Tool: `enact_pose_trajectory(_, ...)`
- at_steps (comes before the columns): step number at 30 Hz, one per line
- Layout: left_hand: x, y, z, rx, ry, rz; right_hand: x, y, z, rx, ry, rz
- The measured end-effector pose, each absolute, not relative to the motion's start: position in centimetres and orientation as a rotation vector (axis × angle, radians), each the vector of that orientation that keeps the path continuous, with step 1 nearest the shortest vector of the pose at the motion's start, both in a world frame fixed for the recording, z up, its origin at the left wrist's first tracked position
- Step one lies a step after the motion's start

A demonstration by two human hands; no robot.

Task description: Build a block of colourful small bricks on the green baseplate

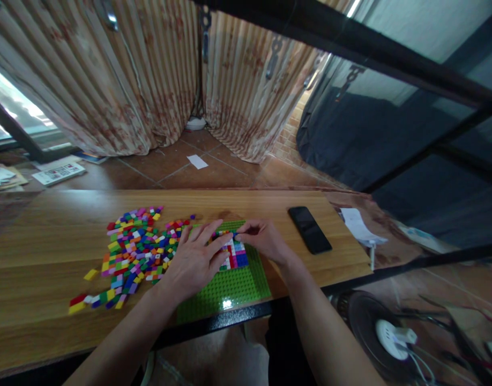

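A green studded baseplate [238, 292] lies near the front edge of the table. On its upper part sits a block of joined toy bricks [240, 259] in white, red, blue and other colours. My left hand [193, 262] is spread over the left side of the plate, fingers stretched out, hiding part of the bricks. My right hand [260, 238] is at the plate's upper right, thumb and fingers pinched on a small dark blue toy brick [235, 236] by the block's far edge. The fingers partly cover that brick.
A large pile of loose coloured bricks [137, 249] spreads left of the plate. A black phone [310, 229] lies to the right on the wooden table [41, 257]. Past the table's right end are papers [360, 226] and a white power strip [390, 339].
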State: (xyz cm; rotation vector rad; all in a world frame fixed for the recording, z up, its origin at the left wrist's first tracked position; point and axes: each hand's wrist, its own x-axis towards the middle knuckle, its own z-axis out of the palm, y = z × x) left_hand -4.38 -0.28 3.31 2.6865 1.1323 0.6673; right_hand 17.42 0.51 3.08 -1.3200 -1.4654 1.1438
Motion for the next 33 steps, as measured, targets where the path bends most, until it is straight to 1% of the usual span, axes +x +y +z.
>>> enact_pose_trajectory(6,-4.6,-0.4,2.8,2.653,1.104,0.727,17.7,0.5,3.7,-1.265,-1.396,1.252)
enact_pose_trajectory(10,-5.5,0.0,3.0,2.542,1.12,0.839,18.4,0.8,4.3,-1.337,-1.218,1.041)
enact_pose_trajectory(13,-7.1,1.0,3.4,2.426,1.237,0.973,18.7,1.2,4.4,-1.379,-1.088,0.858)
enact_pose_trajectory(15,-8.7,1.9,3.7,2.375,1.333,1.019,18.7,1.3,4.2,-1.407,-1.082,0.806)
enact_pose_trajectory(18,-12.0,3.2,3.8,2.358,1.409,1.017,18.3,1.1,4.1,-1.431,-1.143,0.788)
enact_pose_trajectory(24,-17.3,3.8,4.0,2.292,1.527,0.841,17.7,0.9,3.8,-1.453,-1.183,0.791)
enact_pose_trajectory(29,-16.6,3.4,4.2,2.368,1.481,0.726,17.4,0.8,3.7,-1.483,-1.189,0.777)
enact_pose_trajectory(33,-14.7,3.1,4.1,2.423,1.478,0.723,17.0,0.9,3.6,-1.49,-1.207,0.764)
